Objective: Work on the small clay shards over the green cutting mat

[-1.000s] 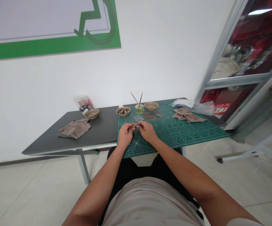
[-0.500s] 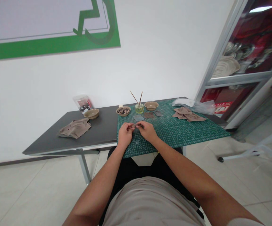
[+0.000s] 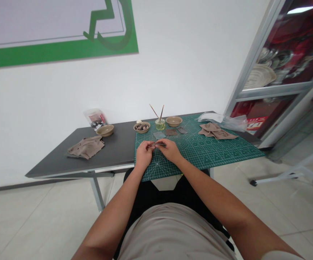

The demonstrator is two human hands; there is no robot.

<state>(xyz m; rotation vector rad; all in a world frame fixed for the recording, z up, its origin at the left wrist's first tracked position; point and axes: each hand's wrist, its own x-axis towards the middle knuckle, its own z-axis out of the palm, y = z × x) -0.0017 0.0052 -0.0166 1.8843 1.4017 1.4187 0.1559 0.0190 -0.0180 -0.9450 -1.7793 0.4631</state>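
Vs. earlier frame: hands approx. same spot; thin dark piece [image 3: 161,144] in R hand [image 3: 156,144] looks more edge-on now. R thumb + index pinched closed on it, just above cutting mat [image 3: 194,151]. L hand [image 3: 153,144] likewise pinched, tips closed on small bit [image 3: 153,144], mostly hidden by fingers, can't ID. Can't tell if the two join.

Beyond fingers: glass jar [image 3: 160,125] w/ yellow-green liq., 2 thin sticks [image 3: 161,112] standing in it; what their lower ends are, unclear. L of jar, bowl [image 3: 141,131] w/ dark + brownish chunks. R of jar, tan dish [image 3: 174,122], bare inside. Far L, clear tub [image 3: 95,117] w/ dark + white pcs., base partly behind shallow bowl [image 3: 105,131].
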